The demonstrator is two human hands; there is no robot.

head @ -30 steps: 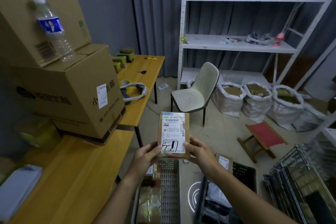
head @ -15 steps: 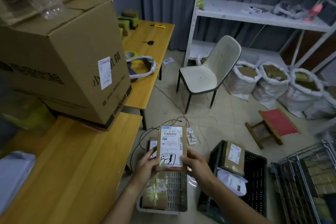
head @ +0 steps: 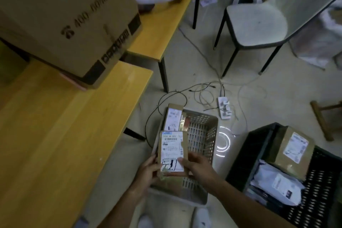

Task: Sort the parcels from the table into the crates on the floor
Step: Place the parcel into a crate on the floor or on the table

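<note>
Now both hands hold one parcel (head: 172,153) label-up over the grey crate (head: 201,135) on the floor, the left hand (head: 148,170) gripping its left edge and the right hand (head: 196,166) pinching the lower right corner with the thumb on the label, likely so the label stays readable until the crate is chosen. Another parcel (head: 174,118) leans inside the grey crate's far end; the black crate (head: 314,200) to the right holds a box (head: 292,152) and bags. Compared with half a second ago, the parcel sits lower, over the grey crate beside the bench (head: 55,144), and the view has tipped down.
</note>
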